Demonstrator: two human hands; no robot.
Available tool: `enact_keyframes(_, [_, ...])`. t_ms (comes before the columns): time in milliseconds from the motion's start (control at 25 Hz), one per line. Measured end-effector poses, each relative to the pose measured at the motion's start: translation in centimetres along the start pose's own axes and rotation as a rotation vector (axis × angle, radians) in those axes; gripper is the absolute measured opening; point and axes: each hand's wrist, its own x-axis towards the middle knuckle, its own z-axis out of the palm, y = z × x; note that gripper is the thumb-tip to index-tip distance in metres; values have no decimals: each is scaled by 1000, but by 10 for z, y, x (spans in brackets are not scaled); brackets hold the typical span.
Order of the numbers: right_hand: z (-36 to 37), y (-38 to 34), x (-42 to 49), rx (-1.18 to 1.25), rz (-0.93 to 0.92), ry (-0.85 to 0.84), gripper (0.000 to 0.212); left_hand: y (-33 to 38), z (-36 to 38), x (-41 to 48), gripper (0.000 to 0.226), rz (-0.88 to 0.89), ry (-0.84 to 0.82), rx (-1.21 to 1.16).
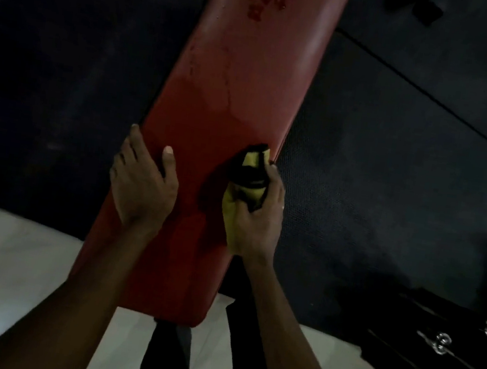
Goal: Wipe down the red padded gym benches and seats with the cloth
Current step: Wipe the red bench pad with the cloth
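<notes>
Frame centre: left hand (142, 185) grips the red padded bench (233, 90) edge, right hand (255, 217) fingers curl round the bunched yellow-and-black cloth (249, 169) pressed near the right edge, where it could slip off.

L hand (140, 184) gripping red bench (233, 90) edge, R hand (258, 214) pressing yellow cloth (247, 181)
</notes>
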Motion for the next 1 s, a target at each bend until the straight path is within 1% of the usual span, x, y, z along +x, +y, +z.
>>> enact_keyframes(40, [-4,4,-4,20,-26,-54,69,-2,0,1,68,-8,7,6])
enact_keyframes(80, [-8,8,10,41,-31,-56,68,-2,-1,1,68,-7,8,4])
enact_keyframes(200, [-10,-7,89,73,40,59,65,0,4,-2,66,1,33,32])
enact_keyframes(240, [-9,-11,101,106,53,79,63,0,5,-1,66,-8,45,49])
enact_keyframes(320, [-8,-11,86,191,92,84,63,1,3,1,67,-22,44,61])
enact_keyframes(400, [-14,-3,42,241,127,-7,67,6,0,0,68,-17,22,62])
enact_keyframes(440, [-18,1,36,263,127,-37,68,8,-1,0,68,-23,19,66])
enact_keyframes(520, [-16,8,71,305,140,-46,62,10,-1,0,68,-48,36,92])
enact_keyframes(600, [-16,-2,127,258,157,6,56,11,-1,-2,67,-56,44,123])
enact_keyframes(680, [-15,-12,148,163,62,14,61,15,-1,-1,67,-81,36,124])
enact_keyframes(720, [-17,-13,141,61,-25,-43,67,16,-1,-1,68,-87,31,122])
enact_keyframes(800, [-24,-3,119,-256,-352,-256,74,17,0,0,68,-100,31,121])
enact_keyframes(840, [-28,2,120,-375,-501,-354,74,16,1,0,68,-110,31,117])
enact_keyframes(880, [-31,1,132,-427,-595,-400,72,14,2,1,68,-118,29,110])
enact_keyframes(920, [-29,-5,148,-436,-618,-381,69,12,1,0,68,-124,27,102])
enact_keyframes(960, [-25,-18,165,-426,-567,-338,68,10,1,-1,69,-121,23,100])
enact_keyframes(1000, [-19,-32,177,-408,-477,-285,68,9,2,-1,69,-110,19,106])
